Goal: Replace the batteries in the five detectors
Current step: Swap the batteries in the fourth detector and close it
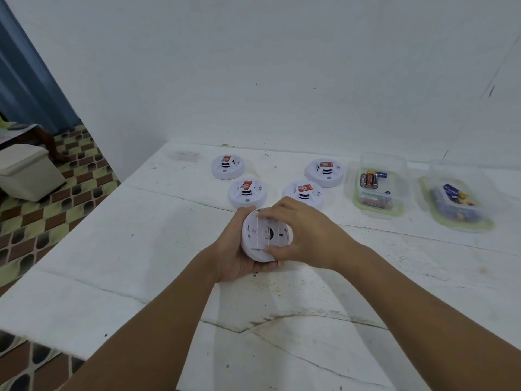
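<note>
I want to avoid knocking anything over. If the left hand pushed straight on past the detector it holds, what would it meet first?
Probably the near-left detector on the table, just beyond the left hand and the held detector; the exact depth between them is unclear.

Head view, angled down, near table [141, 249]

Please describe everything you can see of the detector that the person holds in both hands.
The held detector is a round white disc, plastic by its look, tilted with its back side toward the camera. The back shows ribs, slots and a dark central opening. The left hand cups its left rim and underside; the right hand grips its top and right edge. It is above the table.
</note>
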